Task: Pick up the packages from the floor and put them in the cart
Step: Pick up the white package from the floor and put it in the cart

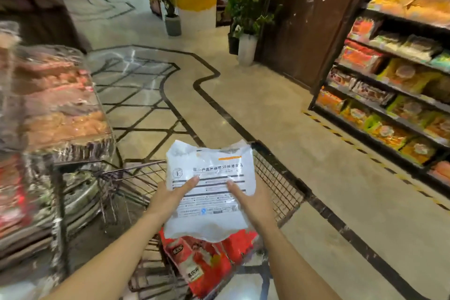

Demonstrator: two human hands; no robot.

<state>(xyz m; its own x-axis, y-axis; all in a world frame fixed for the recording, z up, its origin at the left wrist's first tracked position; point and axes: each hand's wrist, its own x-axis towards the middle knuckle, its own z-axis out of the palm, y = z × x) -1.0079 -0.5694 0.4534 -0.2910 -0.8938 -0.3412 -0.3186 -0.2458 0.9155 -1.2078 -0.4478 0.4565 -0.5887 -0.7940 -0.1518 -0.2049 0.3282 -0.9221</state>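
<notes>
Stock on the blurred left display (56, 95) crowded the cart (275, 178), so a swing that way might have snagged. The left hand (168, 198) and right hand (250, 202) each gripped the white package (209, 192), above the red package (207, 265) in the basket; it could have slid off. Open floor (280, 109) lay right

White package (209, 178): a flat white plastic pouch with dark printed lines and a short orange stripe, wrinkled at its edges, held printed face up in the lower middle of the frame, above my cart.
Red package (207, 265): a red bag with white label patches, lying tilted inside my cart, partly under the white one.
Cart (277, 178): dark wire basket, bottom centre of the frame.
</notes>
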